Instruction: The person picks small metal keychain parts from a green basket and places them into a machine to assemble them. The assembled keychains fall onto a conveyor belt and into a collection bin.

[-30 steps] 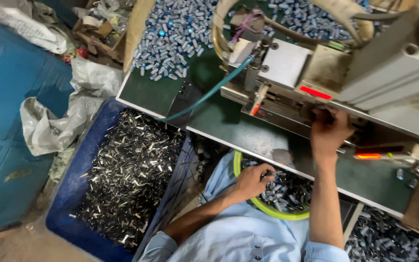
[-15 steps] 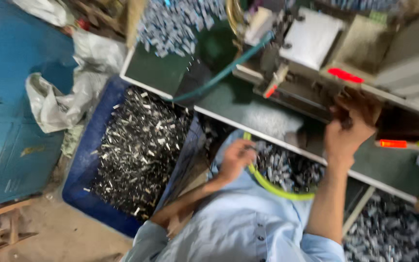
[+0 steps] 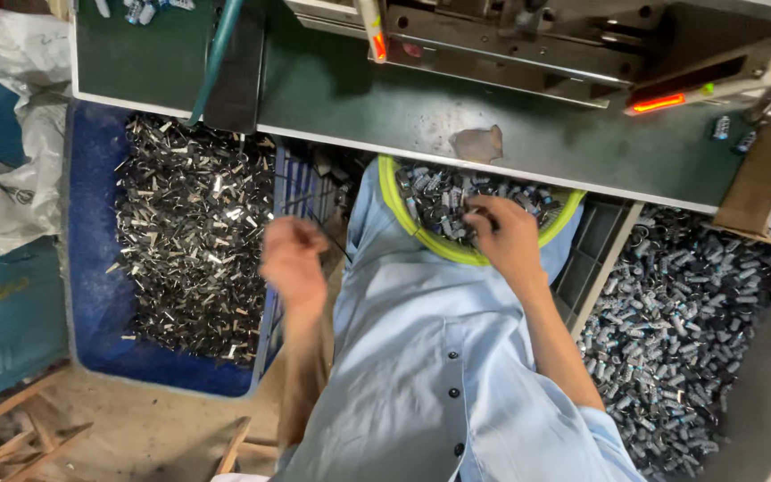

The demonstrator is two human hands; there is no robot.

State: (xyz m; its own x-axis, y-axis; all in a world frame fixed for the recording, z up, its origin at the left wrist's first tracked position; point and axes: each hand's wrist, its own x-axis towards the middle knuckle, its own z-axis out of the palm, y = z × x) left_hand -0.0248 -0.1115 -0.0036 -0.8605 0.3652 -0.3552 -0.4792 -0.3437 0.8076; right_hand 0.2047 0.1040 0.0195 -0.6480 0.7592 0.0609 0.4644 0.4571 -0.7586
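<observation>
Right hand (image 3: 503,234) down in the yellow-rimmed bowl (image 3: 392,192) on the lap, fingers curled over the heap of small metal parts (image 3: 439,192) inside; closed on a few of them or only raking through, cannot tell, since the fingertips hide among the pieces. Parts lying directly under that hand and spreading from it toward ten o'clock, across the bowl up to the table edge. No common long axis in the heap: short cylinders pointing every way.

Left hand (image 3: 294,259) hanging apart from the bowl, out at nine o'clock from the right hand, loosely fisted, over the seam between the blue bin (image 3: 91,268) and the pale blue shirt (image 3: 403,375). Anything held inside the fist not visible; blurred as well. Blue bin full of flat shiny metal clips (image 3: 189,232), at nine o'clock from the left hand and just beside it.

Right hand clearly the nearer to the bowl's parts, touching them; left hand near the clips, not touching.

Green table (image 3: 332,98) at twelve o'clock with the machine (image 3: 528,45) on it, well above both hands. Another heap of cylinders (image 3: 671,312) at three o'clock of the right arm.
</observation>
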